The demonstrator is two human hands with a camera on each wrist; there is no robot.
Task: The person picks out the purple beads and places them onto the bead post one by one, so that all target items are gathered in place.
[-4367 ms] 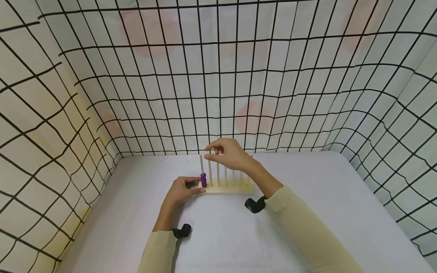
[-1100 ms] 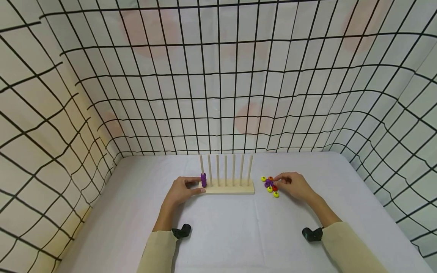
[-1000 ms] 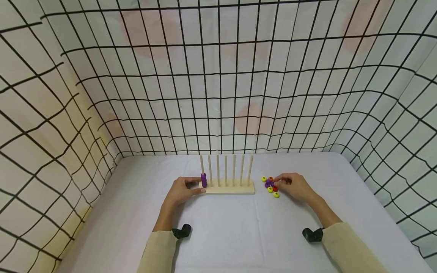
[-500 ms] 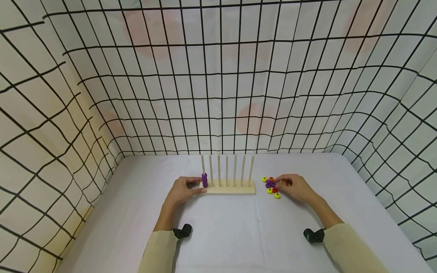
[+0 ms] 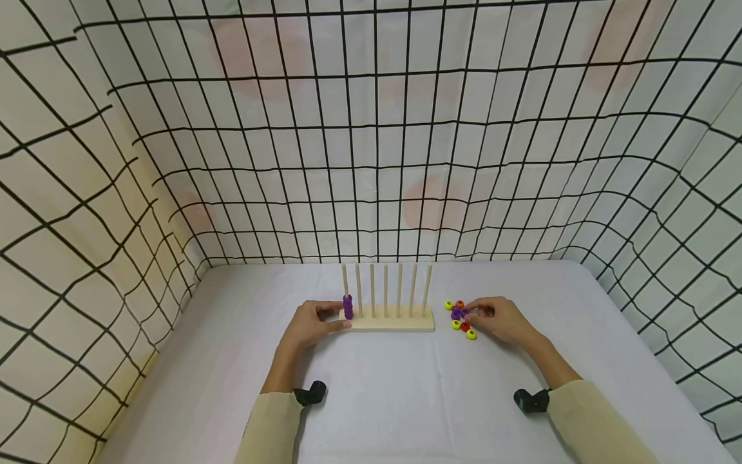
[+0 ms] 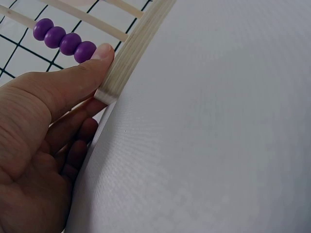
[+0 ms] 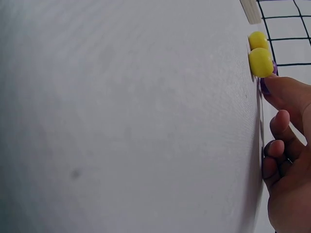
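Two R fingers (image 5: 471, 305) on purple bead (image 5: 459, 314)

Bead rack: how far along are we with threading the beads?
Done: four purple beads sit on the leftmost peg of the rack; the other pegs are bare. In hand: the left hand grips the rack's end, and the right hand reaches into the loose beads. Left: those yellow, red, orange and purple beads on the table.

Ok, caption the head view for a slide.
Left hand steadies a wooden peg rack while right hand picks among loose beads.
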